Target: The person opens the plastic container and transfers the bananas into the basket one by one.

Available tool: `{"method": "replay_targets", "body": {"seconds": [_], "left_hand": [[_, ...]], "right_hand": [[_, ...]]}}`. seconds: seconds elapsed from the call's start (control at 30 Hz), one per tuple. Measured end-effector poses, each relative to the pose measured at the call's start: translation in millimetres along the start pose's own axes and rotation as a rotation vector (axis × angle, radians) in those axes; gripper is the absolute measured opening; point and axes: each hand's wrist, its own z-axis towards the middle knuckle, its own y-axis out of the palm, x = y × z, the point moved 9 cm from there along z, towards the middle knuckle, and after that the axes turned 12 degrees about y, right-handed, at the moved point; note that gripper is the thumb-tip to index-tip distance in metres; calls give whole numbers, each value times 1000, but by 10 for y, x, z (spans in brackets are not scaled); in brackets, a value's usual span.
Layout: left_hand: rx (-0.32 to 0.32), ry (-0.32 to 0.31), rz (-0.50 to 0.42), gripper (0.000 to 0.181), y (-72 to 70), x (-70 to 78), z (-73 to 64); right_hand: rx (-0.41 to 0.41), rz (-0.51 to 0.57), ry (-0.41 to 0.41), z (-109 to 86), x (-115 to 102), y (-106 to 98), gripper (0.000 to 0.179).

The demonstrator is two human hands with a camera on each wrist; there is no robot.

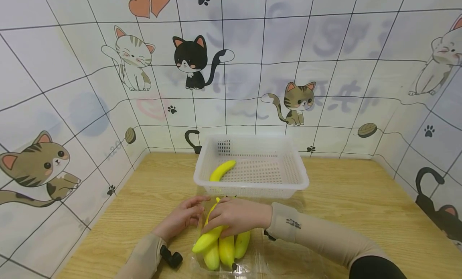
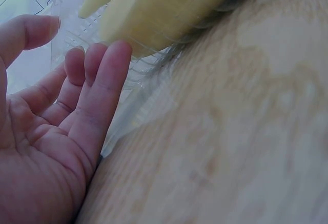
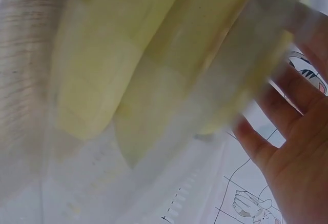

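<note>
Several yellow bananas point(image 1: 226, 251) lie in a clear plastic box point(image 1: 258, 258) at the table's near side. My right hand point(image 1: 240, 215) reaches over them from the right, its fingers and thumb around the uppermost banana point(image 1: 206, 242), which lies slantwise across the others. Blur in the right wrist view hides the exact contact, with bananas point(image 3: 102, 55) filling its upper left. At the box's left side is my left hand point(image 1: 182, 218), fingers extended; the left wrist view has its fingertips point(image 2: 117, 55) at the clear wall beside a banana point(image 2: 154, 14).
Behind the box stands a white perforated basket point(image 1: 252, 186) with a single banana point(image 1: 221, 171) at its left. The wooden table point(image 1: 346, 198) meets tile-patterned walls with cat drawings at the back and both sides.
</note>
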Motion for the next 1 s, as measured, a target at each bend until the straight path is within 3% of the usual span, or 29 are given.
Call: {"method": "replay_targets", "body": {"seconds": [1.0], "left_hand": [[7,-20,-28,47,-1,-31,2]], "right_hand": [[31,22,3,-7,-3,-116,51]]}}
